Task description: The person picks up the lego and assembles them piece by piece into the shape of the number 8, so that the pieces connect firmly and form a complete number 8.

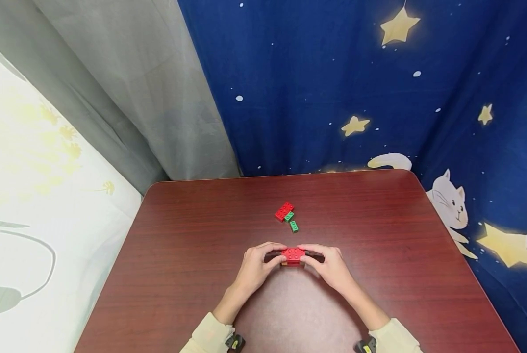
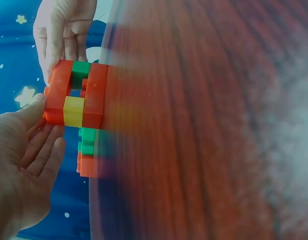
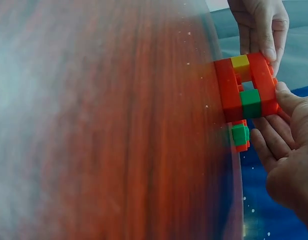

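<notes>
A small stack of toy building bricks (image 1: pixel 293 254) stands on the table between both hands. An upper red brick (image 2: pixel 58 102) lies over a lower red brick (image 2: pixel 95 100). Between the two sit a yellow brick (image 2: pixel 73 111) at the left end and a green brick (image 3: pixel 251 104) at the right, with a gap in the middle. My left hand (image 1: pixel 253 267) pinches the upper red brick's left end between thumb and fingers. At the opposite end, the right hand (image 1: pixel 333 267) grips the same brick likewise. Some fingertips are hidden behind the stack.
Beyond the stack lie a loose red brick (image 1: pixel 283 211), a green brick (image 1: pixel 289 216) against it and another green brick (image 1: pixel 294 227) slightly nearer. The brown wooden table (image 1: pixel 192 274) ends at the back before a blue star-patterned curtain (image 1: pixel 307 98) and a grey curtain (image 1: pixel 157 88).
</notes>
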A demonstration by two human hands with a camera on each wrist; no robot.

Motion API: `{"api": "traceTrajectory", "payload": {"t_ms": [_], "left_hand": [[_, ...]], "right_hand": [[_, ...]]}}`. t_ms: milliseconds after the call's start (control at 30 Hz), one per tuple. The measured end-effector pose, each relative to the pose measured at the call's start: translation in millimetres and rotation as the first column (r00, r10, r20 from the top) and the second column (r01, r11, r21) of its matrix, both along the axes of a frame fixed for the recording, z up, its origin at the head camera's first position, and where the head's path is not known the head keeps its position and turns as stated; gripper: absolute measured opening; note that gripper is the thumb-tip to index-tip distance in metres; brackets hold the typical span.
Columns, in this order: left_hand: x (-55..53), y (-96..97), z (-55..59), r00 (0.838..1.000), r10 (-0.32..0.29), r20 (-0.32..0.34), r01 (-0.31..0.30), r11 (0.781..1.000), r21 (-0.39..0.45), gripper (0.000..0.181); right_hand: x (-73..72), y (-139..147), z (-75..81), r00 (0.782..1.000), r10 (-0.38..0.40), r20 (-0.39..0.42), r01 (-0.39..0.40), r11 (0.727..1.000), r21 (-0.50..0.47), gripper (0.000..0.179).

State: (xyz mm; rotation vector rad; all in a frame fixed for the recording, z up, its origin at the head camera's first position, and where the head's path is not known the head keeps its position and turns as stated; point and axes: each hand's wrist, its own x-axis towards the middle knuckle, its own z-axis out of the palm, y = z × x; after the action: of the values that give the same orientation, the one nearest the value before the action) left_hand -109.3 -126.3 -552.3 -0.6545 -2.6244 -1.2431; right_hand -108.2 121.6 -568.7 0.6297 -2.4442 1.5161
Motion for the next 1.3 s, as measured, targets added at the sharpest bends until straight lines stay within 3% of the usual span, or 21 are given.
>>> {"api": "traceTrajectory", "payload": {"t_ms": [367, 900, 1133, 1300], "left_hand": [[4.0, 2.0, -1.0, 0.999, 0.003, -0.039, -0.004, 1.000, -0.010, 0.028], [2.4, 1.8, -3.6, 1.000, -0.001, -0.010, 0.001, 1.000, -0.017, 0.030], [2.6, 1.8, -2.8, 1.000, 0.002, -0.002, -0.002, 1.000, -0.024, 0.030], [3.7, 2.1, -3.2, 0.999, 0.005, -0.032, -0.006, 0.999, -0.034, 0.030]], "right_hand": [[1.0, 0.4, -6.5, 0.999, -0.016, -0.052, 0.016, 1.000, 0.013, 0.034], [-1.5, 1.0, -2.6, 0.997, -0.007, -0.076, 0.009, 1.000, 0.024, 0.034], [-2.4, 0.6, -3.3, 0.998, -0.002, -0.065, 0.004, 1.000, 0.026, 0.034], [-3.1, 1.4, -4.1, 1.000, 0.019, -0.019, -0.019, 1.000, -0.008, 0.034]]}}
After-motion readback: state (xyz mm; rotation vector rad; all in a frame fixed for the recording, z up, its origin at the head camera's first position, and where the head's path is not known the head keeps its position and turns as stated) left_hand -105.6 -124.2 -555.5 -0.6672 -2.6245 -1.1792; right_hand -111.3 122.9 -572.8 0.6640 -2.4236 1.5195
